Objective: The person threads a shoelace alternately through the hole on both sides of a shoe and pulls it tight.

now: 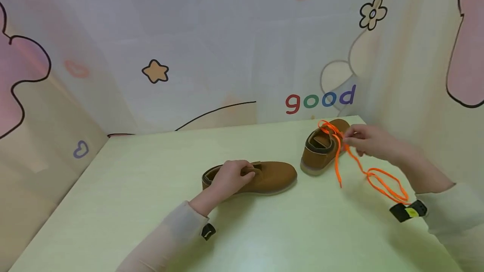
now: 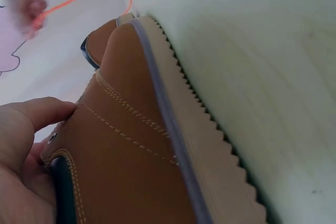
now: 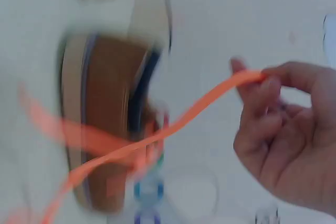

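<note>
Left sleeve (image 1: pixel 166 234) and right sleeve (image 1: pixel 453 213) lie nearest our viewpoint, the latter reaching in over the right edge of the worktop (image 1: pixel 132 205). We log the near shoe (image 1: pixel 277 175) upright around mid-worktop, toe toward the right edge, and the far shoe (image 1: pixel 313 159) by the far right corner, toe pointing away from us.

Left hand (image 1: pixel 230 177): thumb and fingers bent together, pinching the near shoe's upper beside its mouth, close to a metal eyelet (image 2: pixel 52 138). Right hand (image 1: pixel 372 141): thumb and forefinger meet on the orange lace (image 3: pixel 202 103), no gap seen; the other fingers curl loosely. The lace bunches over the far shoe's mouth; its loop (image 1: pixel 400 199) is near the right edge, beside a black wrist unit (image 1: pixel 410 212). Whether the loop rests or hangs, we cannot tell.

Risks, our judgement:
- Neither hand steadies the far shoe; a hard tug on a caught lace could drag or twist it.
- Strands cross at the loop's neck; tension could draw a knot there.
- The loop could snag on the wrist unit or slip over the right edge.
- With only fingertips on the lace, a jerk could free it.
</note>
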`<state>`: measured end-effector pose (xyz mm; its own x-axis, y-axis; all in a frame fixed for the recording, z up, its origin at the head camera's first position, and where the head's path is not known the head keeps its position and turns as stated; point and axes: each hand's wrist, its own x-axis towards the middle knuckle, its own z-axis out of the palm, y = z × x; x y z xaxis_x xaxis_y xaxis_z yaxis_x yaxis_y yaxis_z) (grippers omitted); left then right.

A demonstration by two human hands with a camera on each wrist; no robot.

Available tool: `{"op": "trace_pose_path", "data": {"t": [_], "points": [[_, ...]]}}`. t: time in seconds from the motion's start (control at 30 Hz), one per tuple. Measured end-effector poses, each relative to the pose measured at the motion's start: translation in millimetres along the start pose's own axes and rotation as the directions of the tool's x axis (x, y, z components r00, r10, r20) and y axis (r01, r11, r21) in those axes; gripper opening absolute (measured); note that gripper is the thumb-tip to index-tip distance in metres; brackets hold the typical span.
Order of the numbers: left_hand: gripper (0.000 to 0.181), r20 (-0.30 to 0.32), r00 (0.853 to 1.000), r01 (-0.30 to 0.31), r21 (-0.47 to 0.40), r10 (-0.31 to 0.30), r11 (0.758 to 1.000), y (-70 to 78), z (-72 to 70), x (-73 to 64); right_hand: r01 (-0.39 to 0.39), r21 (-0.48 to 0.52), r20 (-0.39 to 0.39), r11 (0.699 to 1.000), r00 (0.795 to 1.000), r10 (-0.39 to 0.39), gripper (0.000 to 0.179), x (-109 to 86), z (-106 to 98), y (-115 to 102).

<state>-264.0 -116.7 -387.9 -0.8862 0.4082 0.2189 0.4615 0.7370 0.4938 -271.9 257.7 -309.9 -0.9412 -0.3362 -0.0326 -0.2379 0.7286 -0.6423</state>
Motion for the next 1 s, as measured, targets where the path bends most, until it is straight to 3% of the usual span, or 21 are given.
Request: {"op": "trace_pose_path", "data": {"t": [0.1,0.17,0.23,0.3,0.4,0.7,0.9,1.0], "points": [[0.016,-0.014,1.0,-0.013,-0.009,0.012,1.0,-0.2,0.3,-0.2,0.082,0.24,0.15,0.967,0.981,-0.121,0.023,2.6,37.9,-35.7],[0.015,-0.023,1.0,-0.014,-0.018,0.014,1.0,-0.6,0.5,-0.2,0.091,0.32,0.22,0.943,0.961,-0.167,0.023,9.8,69.0,-51.7],[0.014,-0.037,0.999,-0.015,-0.023,0.014,1.0,-1.0,0.5,-0.4,0.087,0.335,0.24,0.938,0.955,-0.174,0.022,21.9,99.3,-62.2],[0.013,-0.052,0.998,-0.023,-0.022,0.022,1.0,-2.2,0.9,-0.9,0.069,0.325,0.229,0.943,0.962,-0.149,0.019,35.5,124.3,-67.6],[0.012,-0.063,0.997,-0.034,-0.025,0.032,0.999,-2.3,1.0,-1.8,0.024,0.302,0.213,0.953,0.973,-0.092,0.016,53.4,148.2,-70.7],[0.014,-0.048,0.999,-0.026,-0.074,0.023,0.997,0.4,0.9,-3.0,-0.093,0.318,0.261,0.944,0.965,0.007,0.017,72.5,163.1,-75.5],[0.014,-0.056,0.998,-0.028,-0.065,0.025,0.998,-0.5,0.7,-4.9,-0.156,0.431,0.243,0.889,0.969,0.052,0.013,75.5,166.9,-78.2],[0.014,-0.05,0.999,-0.024,-0.058,0.021,0.998,-1.6,1.1,-6.1,-0.177,0.48,0.298,0.859,0.954,0.03,0.024,78.3,166.9,-76.8]]}}
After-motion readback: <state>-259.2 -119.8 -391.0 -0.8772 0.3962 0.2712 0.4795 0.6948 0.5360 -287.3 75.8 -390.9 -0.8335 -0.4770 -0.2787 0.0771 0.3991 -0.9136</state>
